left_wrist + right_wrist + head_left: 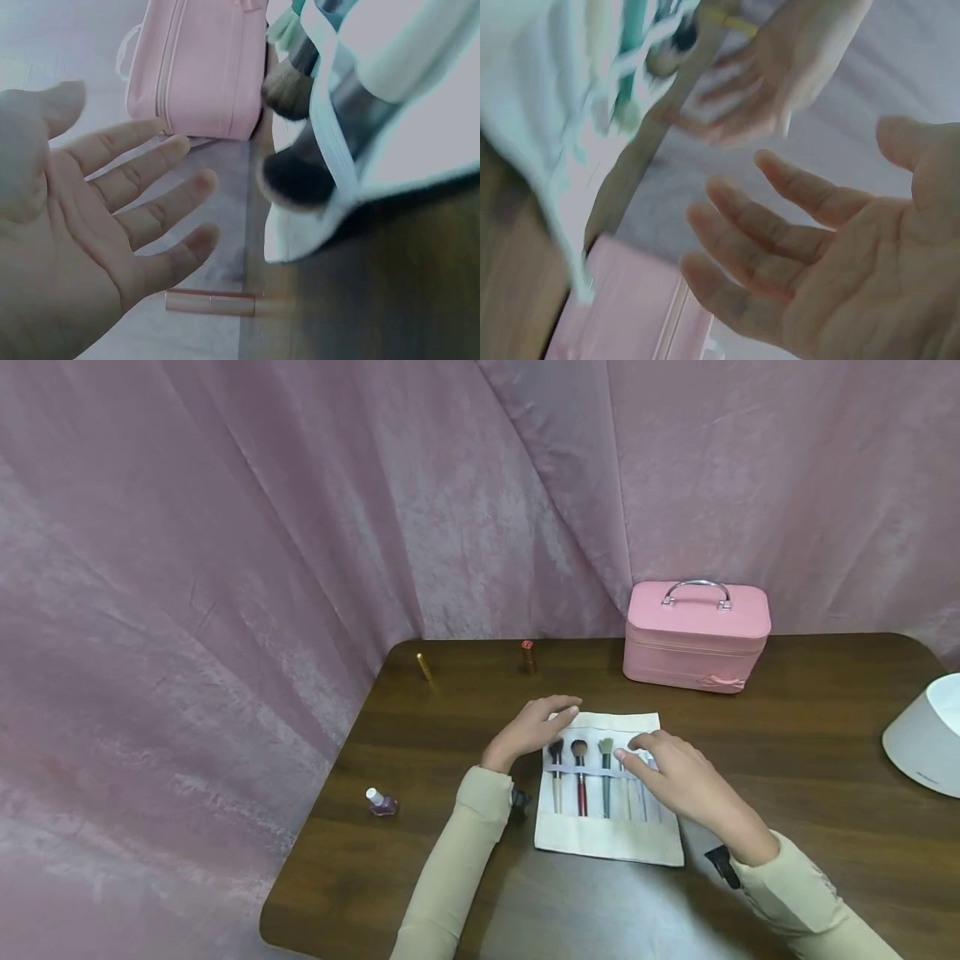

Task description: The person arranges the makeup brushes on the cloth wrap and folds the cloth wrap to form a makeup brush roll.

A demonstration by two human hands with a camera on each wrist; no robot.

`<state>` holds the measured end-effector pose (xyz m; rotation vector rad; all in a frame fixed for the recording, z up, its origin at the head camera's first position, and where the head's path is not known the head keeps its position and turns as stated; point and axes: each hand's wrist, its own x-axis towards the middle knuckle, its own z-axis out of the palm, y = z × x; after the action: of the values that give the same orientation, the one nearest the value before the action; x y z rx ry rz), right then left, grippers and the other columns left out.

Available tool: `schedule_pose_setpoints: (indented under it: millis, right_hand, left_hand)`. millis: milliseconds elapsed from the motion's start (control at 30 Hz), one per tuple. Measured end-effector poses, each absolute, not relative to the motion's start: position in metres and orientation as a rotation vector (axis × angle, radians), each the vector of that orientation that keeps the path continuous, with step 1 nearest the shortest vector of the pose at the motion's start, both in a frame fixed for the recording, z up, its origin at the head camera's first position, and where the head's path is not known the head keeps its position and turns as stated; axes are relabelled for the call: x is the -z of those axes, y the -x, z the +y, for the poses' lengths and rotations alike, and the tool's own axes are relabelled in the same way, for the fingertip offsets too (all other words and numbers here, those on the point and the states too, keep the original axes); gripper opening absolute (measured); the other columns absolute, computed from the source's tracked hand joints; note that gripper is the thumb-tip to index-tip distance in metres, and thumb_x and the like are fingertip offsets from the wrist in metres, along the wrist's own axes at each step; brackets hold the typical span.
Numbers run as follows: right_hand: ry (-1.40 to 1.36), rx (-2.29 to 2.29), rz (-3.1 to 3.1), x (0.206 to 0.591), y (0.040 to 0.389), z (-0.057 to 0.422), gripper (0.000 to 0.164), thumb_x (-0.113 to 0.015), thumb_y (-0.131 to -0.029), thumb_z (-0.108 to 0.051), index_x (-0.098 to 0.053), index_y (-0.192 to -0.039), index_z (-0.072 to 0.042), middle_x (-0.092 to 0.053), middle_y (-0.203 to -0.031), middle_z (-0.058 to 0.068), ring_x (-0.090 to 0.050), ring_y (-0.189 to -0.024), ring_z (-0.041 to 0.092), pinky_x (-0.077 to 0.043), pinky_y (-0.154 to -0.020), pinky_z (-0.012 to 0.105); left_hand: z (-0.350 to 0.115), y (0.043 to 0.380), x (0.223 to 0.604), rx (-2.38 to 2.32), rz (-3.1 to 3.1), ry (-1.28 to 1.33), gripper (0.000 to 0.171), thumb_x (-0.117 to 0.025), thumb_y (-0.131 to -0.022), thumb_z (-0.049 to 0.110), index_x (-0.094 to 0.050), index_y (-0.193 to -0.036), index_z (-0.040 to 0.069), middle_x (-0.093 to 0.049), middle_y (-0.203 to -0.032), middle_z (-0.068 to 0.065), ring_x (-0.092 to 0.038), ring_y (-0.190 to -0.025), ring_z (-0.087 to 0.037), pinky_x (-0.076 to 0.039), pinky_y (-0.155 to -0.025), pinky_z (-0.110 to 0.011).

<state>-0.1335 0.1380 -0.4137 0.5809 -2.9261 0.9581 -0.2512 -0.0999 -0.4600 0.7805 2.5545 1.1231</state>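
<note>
A white cloth brush roll (592, 835) lies unrolled on the table. Several makeup brushes, among them a red-handled brush (581, 785) and a green brush (606, 768), stand in its pocket under an elastic band. My left hand (534, 727) hovers by the roll's upper left corner, fingers extended and holding nothing. Over the roll's right side is my right hand (686, 781), its fingers loosely bent and its palm bare in the right wrist view. It partly hides the brushes on that side. A black-tipped brush (300, 176) shows close up in the left wrist view.
Behind the roll stands a pink case (693, 643) with a metal handle. A lipstick (528, 657) and a gold tube (424, 667) are near the back edge. Nail polish (382, 802) sits at the left, a white rounded object (926, 735) at the far right.
</note>
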Motion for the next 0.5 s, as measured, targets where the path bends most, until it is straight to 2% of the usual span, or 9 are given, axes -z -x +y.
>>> schedule_pose_setpoints:
  millis: [133, 267, 433, 500]
  right_hand:
    - [-0.721, -1.006, -2.904, 0.415, 0.118, 0.120, 0.044, -0.047, -0.108, -0.032, -0.066, -0.122, 0.006, -0.065, -0.123, 0.024, -0.058, -0.119, 0.045, -0.043, -0.099, 0.061]
    - [-0.864, -1.030, -2.919, 0.417, 0.107, 0.105, 0.043, -0.049, -0.108, -0.031, -0.065, -0.126, 0.005, -0.064, -0.128, 0.021, -0.053, -0.126, 0.046, -0.039, -0.105, 0.061]
    - [-1.059, -1.015, -2.946, 0.425, 0.102, 0.093, 0.035, -0.057, -0.103, -0.026, -0.066, -0.122, 0.002, -0.067, -0.120, 0.015, -0.062, -0.112, 0.037, -0.047, -0.095, 0.055]
    - [-1.125, -1.002, -2.949, 0.431, 0.100, 0.089, 0.031, -0.060, -0.101, -0.023, -0.067, -0.118, 0.002, -0.068, -0.112, 0.011, -0.064, -0.101, 0.031, -0.050, -0.088, 0.051]
  left_hand:
    - [-0.090, 0.259, 0.459, -1.123, 2.547, -0.791, 0.055, -0.038, -0.110, 0.044, -0.053, -0.148, 0.008, -0.055, -0.147, -0.006, -0.052, -0.133, -0.017, -0.040, -0.108, -0.031]
    - [-0.083, 0.264, 0.454, -1.091, 2.516, -0.805, 0.058, -0.032, -0.110, 0.047, -0.052, -0.149, 0.009, -0.056, -0.146, -0.005, -0.051, -0.134, -0.017, -0.039, -0.109, -0.031]
    - [-0.074, 0.267, 0.450, -1.021, 2.439, -0.844, 0.061, -0.025, -0.111, 0.048, -0.052, -0.149, 0.009, -0.054, -0.148, -0.003, -0.044, -0.140, -0.015, -0.033, -0.113, -0.032]
    - [-0.071, 0.268, 0.449, -0.991, 2.411, -0.849, 0.064, -0.025, -0.110, 0.051, -0.051, -0.150, 0.009, -0.051, -0.151, -0.003, -0.041, -0.142, -0.016, -0.032, -0.115, -0.034]
